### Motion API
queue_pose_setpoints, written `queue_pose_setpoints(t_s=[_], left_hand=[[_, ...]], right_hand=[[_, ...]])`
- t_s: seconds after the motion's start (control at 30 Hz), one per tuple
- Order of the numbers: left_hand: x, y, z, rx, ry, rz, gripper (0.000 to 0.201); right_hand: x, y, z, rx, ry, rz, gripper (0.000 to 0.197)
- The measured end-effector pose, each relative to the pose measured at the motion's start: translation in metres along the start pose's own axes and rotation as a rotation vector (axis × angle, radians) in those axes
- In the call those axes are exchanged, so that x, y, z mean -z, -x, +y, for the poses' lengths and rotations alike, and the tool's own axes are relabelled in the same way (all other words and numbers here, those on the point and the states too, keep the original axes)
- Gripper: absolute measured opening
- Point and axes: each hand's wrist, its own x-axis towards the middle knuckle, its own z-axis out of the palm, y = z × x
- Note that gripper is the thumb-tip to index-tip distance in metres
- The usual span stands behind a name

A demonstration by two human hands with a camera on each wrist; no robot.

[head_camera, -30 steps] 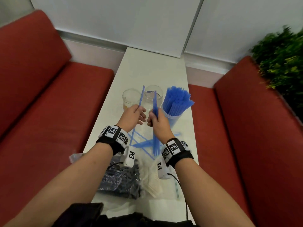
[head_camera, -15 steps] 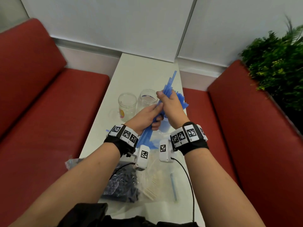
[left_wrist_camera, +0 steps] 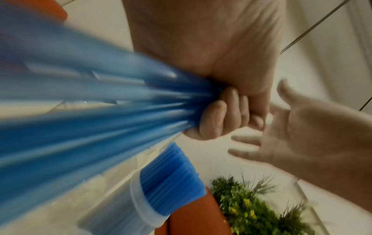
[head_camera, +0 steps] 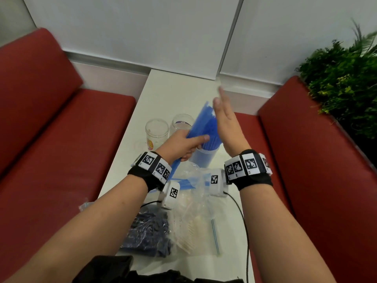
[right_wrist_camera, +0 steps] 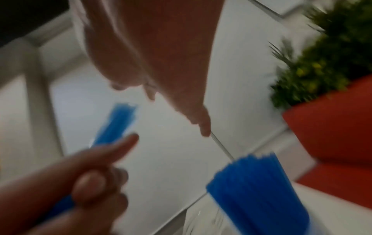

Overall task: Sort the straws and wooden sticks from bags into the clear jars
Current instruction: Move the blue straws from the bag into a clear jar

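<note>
My left hand [head_camera: 188, 145] grips a bundle of blue straws [head_camera: 201, 121], tilted up and away over the table; the left wrist view shows its fingers [left_wrist_camera: 213, 116] curled round the bundle [left_wrist_camera: 100, 103]. Just right of the bundle's top, my right hand [head_camera: 221, 108] is raised with straight fingers and holds nothing. Under both hands a clear jar [head_camera: 204, 159] stands full of blue straws [right_wrist_camera: 257, 182]. Two empty clear jars [head_camera: 157, 131] [head_camera: 181, 121] stand to its left. A few loose blue straws [head_camera: 183, 183] lie near my wrists.
Near the front edge of the white table [head_camera: 173, 92] lie a bag of dark blue pieces [head_camera: 149, 235] and a clear bag of wooden sticks [head_camera: 191, 223]. Red benches [head_camera: 61, 139] flank the table. A green plant [head_camera: 346, 82] stands at the far right.
My right hand has let go of the straw bundle and opened, rising beside it. The left hand keeps its grip on the bundle near the full jar.
</note>
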Motion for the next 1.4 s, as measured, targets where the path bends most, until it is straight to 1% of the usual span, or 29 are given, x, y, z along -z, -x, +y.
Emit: queue_pose_setpoints(t_s=[0.03, 0.07, 0.1, 0.17, 0.2, 0.27, 0.33, 0.4, 0.43, 0.5, 0.53, 0.57, 0.6, 0.63, 0.7, 0.77, 0.83, 0.87, 0.9, 0.93, 0.97, 1.03, 1.07, 1.13, 1.17, 1.3, 1.33, 1.37, 1.4], left_hand=[[0.001, -0.001, 0.007, -0.037, 0.031, 0.055, 0.042], [0.002, -0.003, 0.017, -0.085, 0.082, 0.092, 0.045], [0.004, -0.005, 0.027, -0.136, 0.148, 0.110, 0.046], [0.006, -0.011, 0.046, -0.232, 0.272, 0.111, 0.046], [0.006, -0.013, 0.052, -0.270, 0.315, 0.106, 0.045], [0.002, -0.018, 0.058, -0.318, 0.359, 0.094, 0.043], [-0.003, -0.019, 0.053, -0.329, 0.350, 0.094, 0.043], [-0.007, -0.018, 0.046, -0.296, 0.338, 0.105, 0.043], [-0.007, -0.018, 0.041, -0.266, 0.326, 0.108, 0.043], [-0.003, -0.018, 0.032, -0.175, 0.263, 0.109, 0.044], [-0.001, -0.017, 0.027, -0.116, 0.228, 0.091, 0.043], [0.001, -0.017, 0.021, -0.053, 0.198, 0.047, 0.042], [0.002, -0.017, 0.016, 0.013, 0.163, -0.023, 0.041], [0.001, -0.016, 0.011, 0.081, 0.119, -0.109, 0.041], [-0.005, -0.015, 0.002, 0.193, 0.004, -0.295, 0.044], [-0.012, -0.014, -0.009, 0.232, -0.034, -0.436, 0.046], [-0.014, -0.013, -0.020, 0.233, 0.075, -0.505, 0.045], [-0.013, -0.014, -0.025, 0.239, 0.157, -0.516, 0.049], [-0.012, -0.015, -0.031, 0.262, 0.230, -0.492, 0.058], [-0.011, -0.017, -0.037, 0.298, 0.292, -0.420, 0.066], [-0.010, -0.020, -0.043, 0.341, 0.355, -0.304, 0.066], [-0.007, -0.025, -0.055, 0.450, 0.545, -0.030, 0.054], [-0.006, -0.028, -0.060, 0.509, 0.686, 0.055, 0.049], [-0.007, -0.033, -0.063, 0.592, 0.907, 0.098, 0.046], [-0.008, -0.035, -0.063, 0.619, 0.925, 0.100, 0.043], [-0.017, -0.039, -0.066, 0.682, 0.741, 0.155, 0.026], [-0.019, -0.040, -0.069, 0.648, 0.668, 0.168, 0.025], [-0.020, -0.042, -0.071, 0.581, 0.522, 0.176, 0.024], [-0.021, -0.045, -0.072, 0.490, 0.306, 0.182, 0.022]], right_hand=[[0.000, 0.003, 0.008, -0.055, -0.081, 0.113, 0.056], [-0.001, 0.006, 0.018, -0.180, -0.156, 0.199, 0.055], [-0.005, 0.012, 0.027, -0.354, -0.225, 0.208, 0.056], [-0.015, 0.026, 0.043, -0.679, -0.383, 0.021, 0.066], [-0.021, 0.032, 0.049, -0.784, -0.502, -0.074, 0.071], [-0.033, 0.037, 0.055, -0.894, -0.758, -0.142, 0.076], [-0.045, 0.038, 0.056, -0.920, -0.956, -0.162, 0.080], [-0.053, 0.036, 0.053, -0.894, -1.043, -0.230, 0.085], [-0.054, 0.036, 0.051, -0.865, -0.991, -0.287, 0.088], [-0.049, 0.037, 0.047, -0.762, -0.718, -0.337, 0.090], [-0.043, 0.036, 0.045, -0.674, -0.581, -0.315, 0.087], [-0.036, 0.035, 0.044, -0.563, -0.525, -0.296, 0.082], [-0.028, 0.033, 0.042, -0.455, -0.555, -0.293, 0.078], [-0.020, 0.030, 0.039, -0.368, -0.655, -0.297, 0.072], [-0.007, 0.022, 0.033, -0.246, -0.799, -0.320, 0.050], [0.000, 0.012, 0.026, -0.165, -0.729, -0.289, 0.024], [0.005, 0.005, 0.018, -0.124, -0.642, -0.168, 0.037], [0.008, 0.002, 0.012, -0.112, -0.650, -0.109, 0.042], [0.012, -0.003, 0.008, -0.101, -0.677, -0.050, 0.044], [0.016, -0.007, 0.004, -0.078, -0.697, 0.000, 0.044], [0.019, -0.009, 0.000, -0.044, -0.700, 0.030, 0.044], [0.020, -0.012, -0.005, 0.029, -0.655, 0.054, 0.045], [0.017, -0.012, -0.005, 0.051, -0.618, 0.054, 0.046], [0.006, -0.008, 0.001, 0.054, -0.552, 0.052, 0.044], [-0.001, -0.006, 0.007, 0.038, -0.532, 0.052, 0.042], [-0.009, 0.001, 0.032, -0.046, -0.518, 0.037, 0.040], [-0.005, -0.001, 0.036, -0.053, -0.506, 0.049, 0.040], [0.000, -0.004, 0.039, -0.053, -0.491, 0.075, 0.040], [0.007, -0.007, 0.041, -0.048, -0.469, 0.111, 0.040]])
